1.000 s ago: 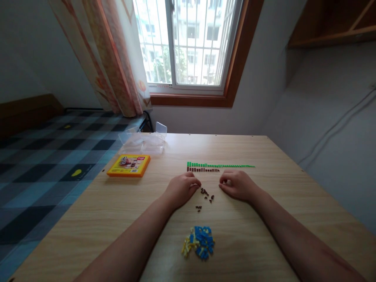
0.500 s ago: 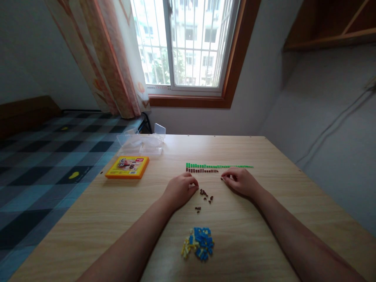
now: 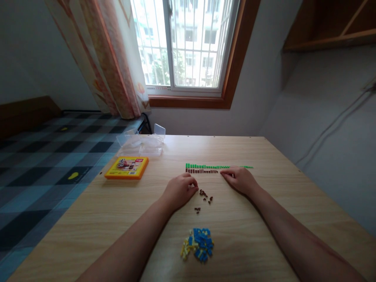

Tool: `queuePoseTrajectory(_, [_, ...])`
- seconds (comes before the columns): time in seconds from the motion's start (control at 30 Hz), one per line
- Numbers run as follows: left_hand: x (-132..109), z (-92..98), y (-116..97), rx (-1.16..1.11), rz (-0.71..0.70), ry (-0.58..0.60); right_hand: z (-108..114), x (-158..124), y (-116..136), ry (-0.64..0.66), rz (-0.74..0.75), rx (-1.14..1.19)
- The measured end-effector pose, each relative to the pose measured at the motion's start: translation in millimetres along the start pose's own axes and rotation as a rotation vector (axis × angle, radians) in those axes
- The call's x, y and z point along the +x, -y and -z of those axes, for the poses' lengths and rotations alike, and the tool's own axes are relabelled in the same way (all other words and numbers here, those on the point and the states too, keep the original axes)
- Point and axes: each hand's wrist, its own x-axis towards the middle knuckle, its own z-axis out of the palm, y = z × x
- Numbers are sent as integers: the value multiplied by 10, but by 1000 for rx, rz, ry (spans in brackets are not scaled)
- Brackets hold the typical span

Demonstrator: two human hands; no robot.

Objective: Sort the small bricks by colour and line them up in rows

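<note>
My right hand (image 3: pixel 239 179) is at the right end of a row of small brown building bricks (image 3: pixel 201 171). Its thumb and forefinger pinch a tiny brown brick (image 3: pixel 221 172), partly hidden by the fingertips. Just behind this row runs a longer row of green bricks (image 3: pixel 202 166). My left hand (image 3: pixel 182 188) rests on the table with curled fingers, thumb against forefinger; whatever they may hold is too small to make out. Close to its fingertips lie loose brown bricks (image 3: pixel 203 193), with a few more (image 3: pixel 197 210) nearer me.
A pile of blue and yellow bricks (image 3: pixel 201 243) lies on the wooden table (image 3: pixel 249 246) between my forearms. At the left are an orange-yellow box (image 3: pixel 127 167) and clear plastic packaging (image 3: pixel 143 145). A checkered bed (image 3: pixel 58 156) adjoins the table's left side.
My right hand has moved slightly away from me and left, bringing the small brown brick to the end of the brown row. My left hand has stayed in place.
</note>
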Motion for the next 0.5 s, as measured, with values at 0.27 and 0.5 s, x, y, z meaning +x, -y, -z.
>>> queuePoseTrajectory(0.27, [-3, 13, -13, 7, 3, 7, -46, 29, -12, -47, -19, 46])
queuePoseTrajectory(0.5, [-4, 13, -26, 2, 13, 7, -60, 42, -23, -32, -20, 6])
